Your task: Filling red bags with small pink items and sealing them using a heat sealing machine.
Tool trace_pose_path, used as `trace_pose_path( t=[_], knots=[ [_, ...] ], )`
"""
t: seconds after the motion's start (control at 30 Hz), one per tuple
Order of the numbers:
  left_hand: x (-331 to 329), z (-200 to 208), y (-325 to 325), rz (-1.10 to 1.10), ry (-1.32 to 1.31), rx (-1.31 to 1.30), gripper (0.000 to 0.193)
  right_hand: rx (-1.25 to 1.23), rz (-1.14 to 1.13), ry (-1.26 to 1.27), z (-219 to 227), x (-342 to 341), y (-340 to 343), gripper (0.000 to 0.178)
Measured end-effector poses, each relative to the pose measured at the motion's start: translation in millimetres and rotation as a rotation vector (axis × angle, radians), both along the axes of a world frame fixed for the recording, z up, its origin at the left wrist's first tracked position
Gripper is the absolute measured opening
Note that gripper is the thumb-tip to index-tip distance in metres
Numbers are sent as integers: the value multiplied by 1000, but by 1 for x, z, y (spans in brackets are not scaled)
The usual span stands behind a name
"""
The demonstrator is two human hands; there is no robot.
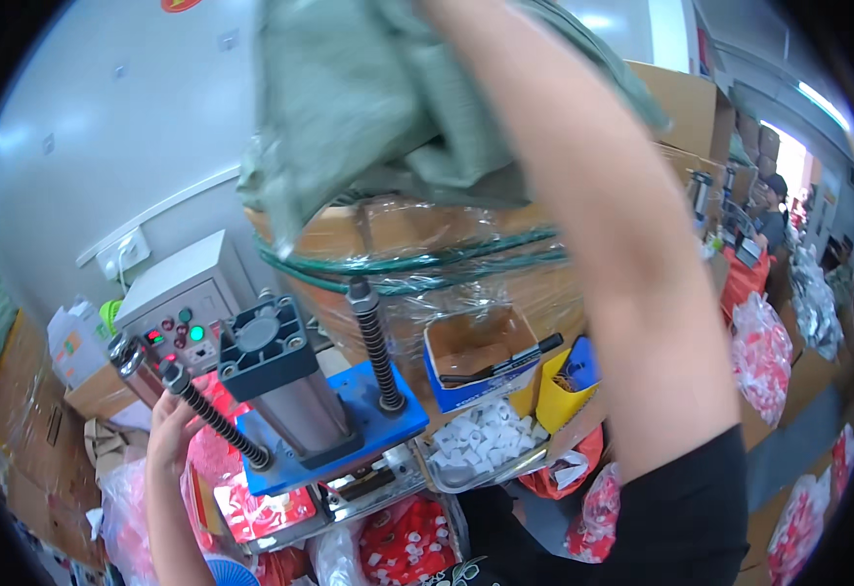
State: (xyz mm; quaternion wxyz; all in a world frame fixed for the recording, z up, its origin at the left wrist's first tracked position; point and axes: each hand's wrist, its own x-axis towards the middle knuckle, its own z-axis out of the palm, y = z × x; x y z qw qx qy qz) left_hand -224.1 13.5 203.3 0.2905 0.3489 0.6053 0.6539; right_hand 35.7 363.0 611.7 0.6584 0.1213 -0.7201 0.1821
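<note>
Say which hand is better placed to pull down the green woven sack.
Right. The right arm is raised straight into the green woven sack atop the wrapped cartons; its hand is hidden there. The left hand is low beside the press.

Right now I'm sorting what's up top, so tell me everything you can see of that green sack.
The green sack looks like coarse woven cloth, pale grey-green, limp and crumpled. It hangs at the top of the view over the plastic-wrapped cardboard box. The raised right arm reaches into its folds; the right hand is hidden there.
</note>
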Motion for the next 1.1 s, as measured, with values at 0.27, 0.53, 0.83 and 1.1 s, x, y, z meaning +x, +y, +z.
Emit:
trace_pose_path(
  t=[0.27,0.53,0.83,1.1],
  knots=[
    [13,0,-11,-76,32,15,51,216,-785,-589,-115,-23,19,32],
    [27,-9,-12,-72,-46,34,37,387,-1022,-115,-155,146,-66,62],
    [29,-21,-22,-71,-38,9,36,-613,-895,-388,-281,345,-11,53],
    [36,-20,-41,-24,-63,-23,45,-194,-1261,60,-58,379,36,41]
  ],
)
